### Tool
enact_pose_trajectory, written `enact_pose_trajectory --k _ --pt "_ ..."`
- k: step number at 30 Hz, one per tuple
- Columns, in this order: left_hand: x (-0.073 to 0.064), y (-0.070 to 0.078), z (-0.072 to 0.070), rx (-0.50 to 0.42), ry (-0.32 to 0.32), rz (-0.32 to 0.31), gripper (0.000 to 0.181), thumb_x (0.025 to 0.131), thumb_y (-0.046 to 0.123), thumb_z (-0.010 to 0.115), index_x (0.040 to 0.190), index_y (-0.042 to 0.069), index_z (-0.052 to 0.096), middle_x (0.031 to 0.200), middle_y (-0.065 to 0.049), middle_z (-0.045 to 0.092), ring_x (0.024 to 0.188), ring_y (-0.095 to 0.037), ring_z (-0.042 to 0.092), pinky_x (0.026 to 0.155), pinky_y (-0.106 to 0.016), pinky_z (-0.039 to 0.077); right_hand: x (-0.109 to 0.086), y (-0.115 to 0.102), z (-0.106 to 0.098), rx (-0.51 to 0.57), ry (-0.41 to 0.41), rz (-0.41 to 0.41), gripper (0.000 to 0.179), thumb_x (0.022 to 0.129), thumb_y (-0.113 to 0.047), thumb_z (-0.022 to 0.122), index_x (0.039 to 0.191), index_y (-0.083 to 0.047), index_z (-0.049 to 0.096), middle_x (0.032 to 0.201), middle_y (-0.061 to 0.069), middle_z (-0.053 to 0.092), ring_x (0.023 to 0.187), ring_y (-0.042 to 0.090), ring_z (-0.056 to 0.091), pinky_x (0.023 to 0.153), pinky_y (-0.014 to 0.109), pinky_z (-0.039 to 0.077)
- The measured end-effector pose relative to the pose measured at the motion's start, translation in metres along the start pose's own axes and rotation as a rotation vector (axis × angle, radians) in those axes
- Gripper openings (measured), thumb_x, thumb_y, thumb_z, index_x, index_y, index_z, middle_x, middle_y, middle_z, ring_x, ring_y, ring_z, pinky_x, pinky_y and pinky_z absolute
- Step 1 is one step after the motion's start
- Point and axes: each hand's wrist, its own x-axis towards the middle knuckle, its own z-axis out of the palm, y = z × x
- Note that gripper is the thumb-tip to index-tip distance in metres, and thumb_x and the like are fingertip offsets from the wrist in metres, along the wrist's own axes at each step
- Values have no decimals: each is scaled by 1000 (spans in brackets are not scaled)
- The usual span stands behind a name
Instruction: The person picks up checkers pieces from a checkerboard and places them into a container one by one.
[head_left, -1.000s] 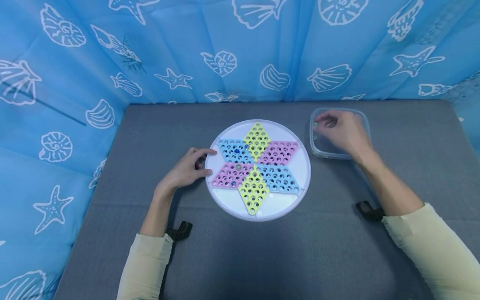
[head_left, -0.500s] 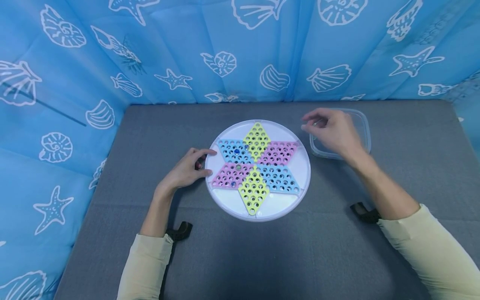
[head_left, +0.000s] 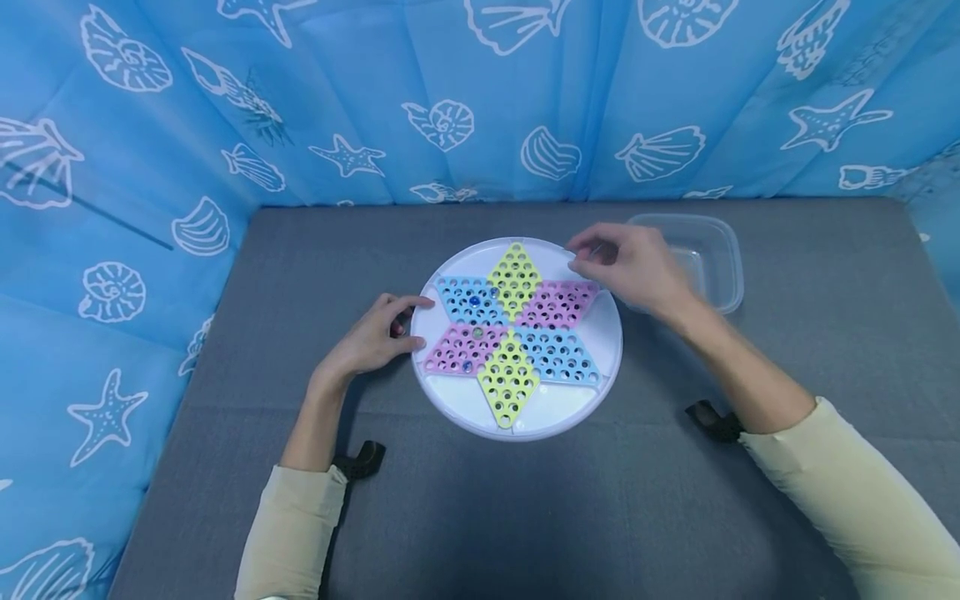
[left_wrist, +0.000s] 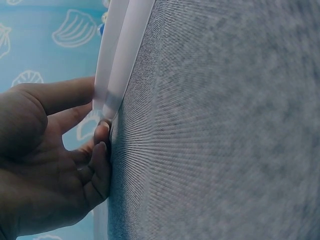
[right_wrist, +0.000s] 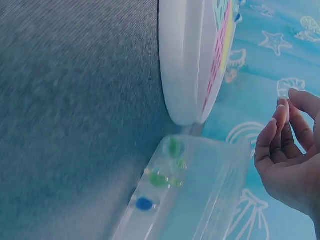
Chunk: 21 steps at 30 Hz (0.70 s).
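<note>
A round white Chinese checkers board point(head_left: 468, 408) with a pink, yellow and blue star lies on the table. Several marbles sit in its left holes, including a dark blue marble point(head_left: 475, 302) and a green one point(head_left: 477, 333). My left hand point(head_left: 375, 333) holds the board's left rim, thumb and index finger spread along it, other fingers curled low at its side in the left wrist view. Over the board's upper right edge, my right hand point(head_left: 633, 262) pinches a small marble, mostly hidden by the fingertips point(right_wrist: 283, 106), above the pink section.
A clear plastic container point(head_left: 723, 267) stands right of the board, partly behind my right hand. Green marbles point(right_wrist: 159, 179) and a blue marble point(right_wrist: 145, 203) show inside it. A blue shell-print curtain point(head_left: 480, 100) borders the grey table point(head_left: 525, 517) at the back and left.
My right hand has moved left from over the container to the board's upper right edge, fingertips pinched together. The left hand has stayed at the rim, and the board has not moved.
</note>
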Motion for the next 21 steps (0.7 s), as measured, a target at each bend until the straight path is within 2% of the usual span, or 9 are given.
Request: enact_pose_trajectory --k 11,21 --pt "1 1 -2 8 6 -4 55 92 12 71 143 18 52 118 -17 43 90 -26 44 74 -38 37 12 -13 20 22 -122 -25 27 88 -15 75 113 -9 72 91 3 69 83 17 63 74 35 49" --pt "0 2 -1 7 5 -26 54 92 13 72 142 19 53 116 -16 41 91 -27 44 75 -38 37 19 -15 46 36 -219 -27 26 89 -15 74 113 -7 71 97 5 71 89 18 65 79 36 50"
